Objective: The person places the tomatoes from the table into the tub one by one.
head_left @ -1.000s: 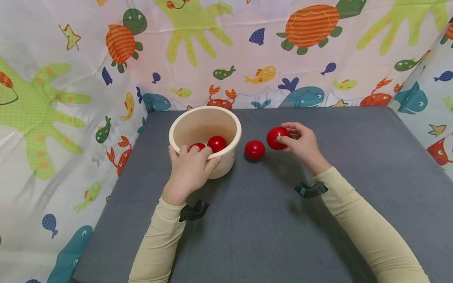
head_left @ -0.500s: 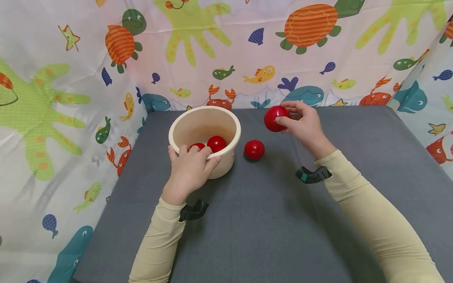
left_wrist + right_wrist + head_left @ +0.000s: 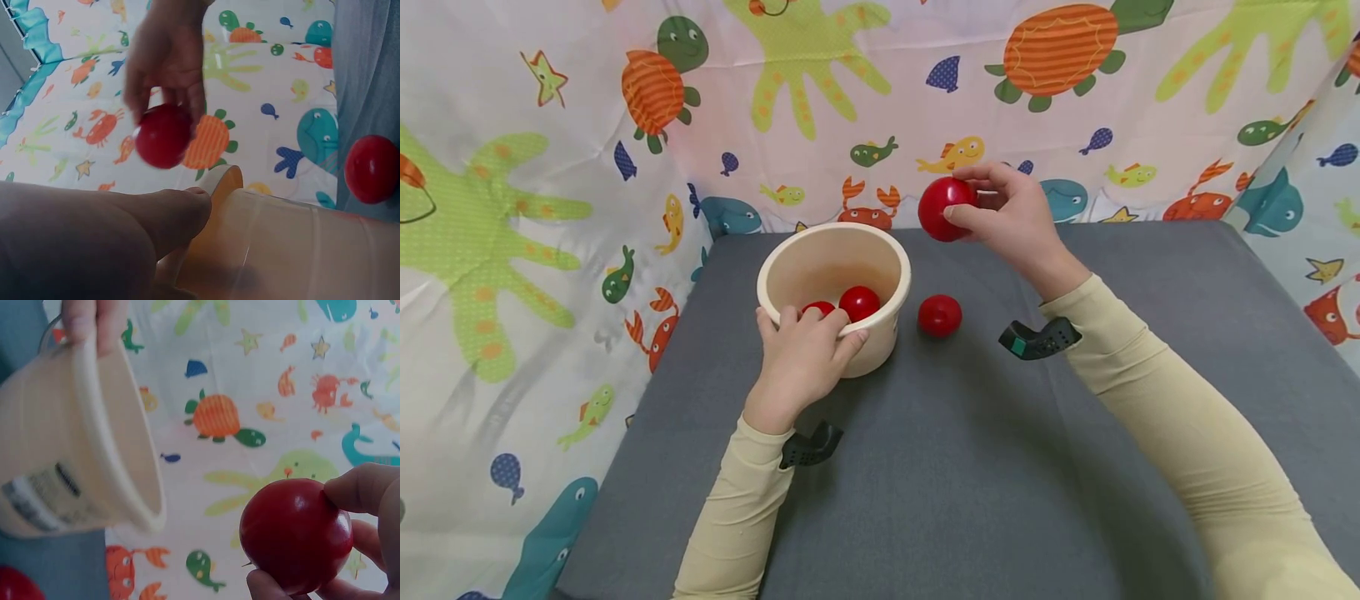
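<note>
My left hand (image 3: 797, 362) grips the near rim of a cream plastic bucket (image 3: 874, 354), fingers over the edge and thumb along the outside. Inside the bucket lie two shiny red balls, one red ball (image 3: 859, 303) in plain sight and another red ball (image 3: 817, 307) partly hidden by my fingers. Raised to the right of the bucket, my right hand (image 3: 1018, 221) pinches a third red ball (image 3: 942, 210) between thumb and fingers. The right wrist view shows this held ball (image 3: 294, 536) level with the bucket's mouth and apart from it. A further ball (image 3: 940, 316) rests on the table beside the bucket.
The dark grey table (image 3: 925, 500) runs back to a curtain (image 3: 715, 108) printed with sea animals, which also hangs along the left and right sides. Each wrist bears a black strap mount, such as the right mount (image 3: 1040, 338). A printed label (image 3: 44, 494) marks the bucket's side.
My right hand has lifted its red ball off the table area, upward and then left toward the bucket. The left hand and the bucket have stayed in place.
</note>
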`<action>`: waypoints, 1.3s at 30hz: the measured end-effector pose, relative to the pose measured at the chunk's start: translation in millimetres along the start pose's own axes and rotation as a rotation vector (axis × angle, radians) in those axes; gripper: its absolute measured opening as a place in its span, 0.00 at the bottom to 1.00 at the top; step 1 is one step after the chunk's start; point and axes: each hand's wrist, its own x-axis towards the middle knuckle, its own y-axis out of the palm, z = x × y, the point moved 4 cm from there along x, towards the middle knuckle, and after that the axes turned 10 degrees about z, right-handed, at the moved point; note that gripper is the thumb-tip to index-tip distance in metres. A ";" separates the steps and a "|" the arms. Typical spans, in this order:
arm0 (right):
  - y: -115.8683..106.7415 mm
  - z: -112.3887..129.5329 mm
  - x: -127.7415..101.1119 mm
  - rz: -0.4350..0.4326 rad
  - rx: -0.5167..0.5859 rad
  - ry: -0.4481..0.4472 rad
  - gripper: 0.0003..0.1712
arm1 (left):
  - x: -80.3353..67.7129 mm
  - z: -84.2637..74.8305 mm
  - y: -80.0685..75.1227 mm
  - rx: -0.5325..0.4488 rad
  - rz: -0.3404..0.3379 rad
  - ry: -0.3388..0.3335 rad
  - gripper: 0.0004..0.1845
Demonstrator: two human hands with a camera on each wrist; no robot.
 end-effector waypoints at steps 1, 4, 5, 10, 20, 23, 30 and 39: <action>3.7 4.1 2.4 0.005 0.004 -0.007 0.29 | -0.1 0.2 0.0 0.000 0.000 0.001 0.16; 16.2 15.5 8.5 0.026 0.007 -0.029 0.30 | -0.3 0.6 0.1 0.003 -0.001 0.001 0.16; 20.6 18.8 10.2 0.037 0.010 -0.040 0.30 | -0.4 0.7 0.1 0.005 -0.002 0.000 0.16; 42.5 33.1 15.3 0.088 0.027 -0.121 0.29 | 0.2 1.1 -0.2 0.009 0.001 0.003 0.17; 87.5 33.2 12.8 0.208 -0.017 -0.180 0.29 | 2.1 2.8 0.4 0.008 0.018 0.000 0.20; 97.1 26.5 10.6 0.233 -0.027 -0.150 0.31 | 1.8 3.2 0.4 0.006 0.019 -0.003 0.21; 108.4 13.6 8.2 0.257 -0.040 -0.090 0.30 | 2.2 3.3 0.1 0.003 0.018 -0.004 0.22; 112.5 8.2 3.9 0.244 -0.058 -0.065 0.31 | 1.6 2.7 -0.1 0.014 0.017 -0.007 0.22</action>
